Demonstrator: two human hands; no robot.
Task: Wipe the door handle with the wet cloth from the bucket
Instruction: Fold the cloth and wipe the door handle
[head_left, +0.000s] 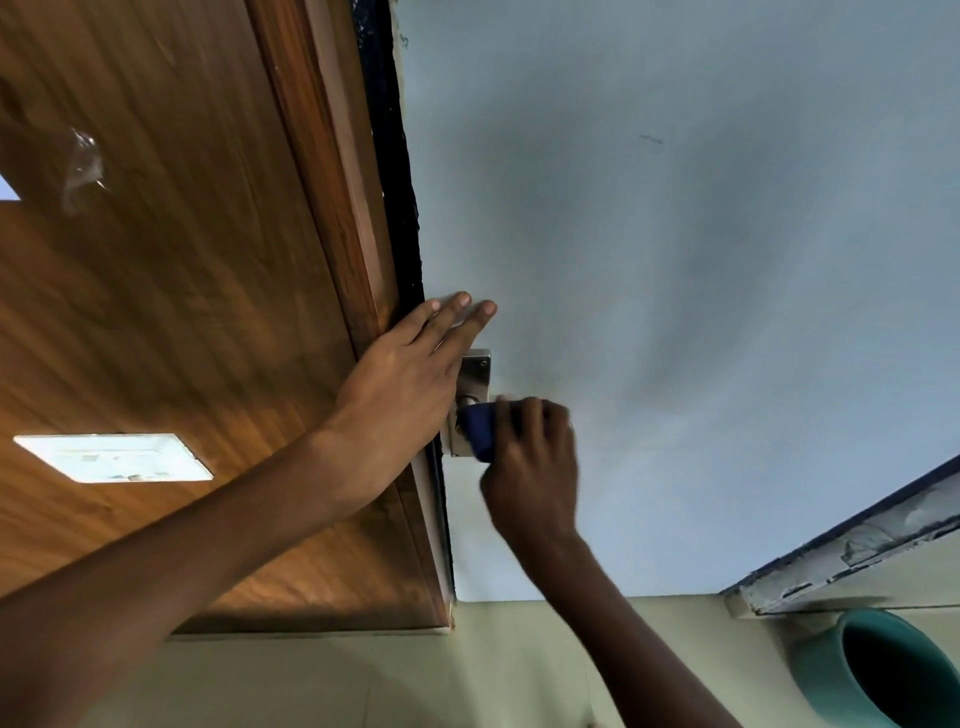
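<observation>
**Cloth on the handle, left hand braced on the door edge**

I look along a pale blue-grey door (675, 260) with a wooden panel (182, 312) to its left, a dark gap running between the two.

My left hand (405, 384) lies flat and spread, with nothing in it. The palm covers the edge where wood meets door, and the fingers (462, 312) reach out onto the pale surface above the handle plate.

The door handle (470, 401) sits just below those fingers: a brushed metal backplate, part-hidden by the left hand, with a short round neck showing. I cannot see the lever itself; it is covered.

My right hand (535, 457) is closed around a dark blue cloth (480, 431), which it presses against the handle just below the neck. The fingers curl over the top of the cloth and the back of the hand faces me. This hand is blurred, so finger detail is soft. I cannot tell from here whether the cloth is wet.

The two hands are near each other, with the handle plate between them.

Bottom right, a teal bucket (826, 675) stands on the pale floor (415, 686), well apart from the handle. Only part of its rim and dark interior shows; I cannot make out its contents.

A white rectangular plate (111, 457) is fixed to the wooden panel, left of my forearm.
</observation>
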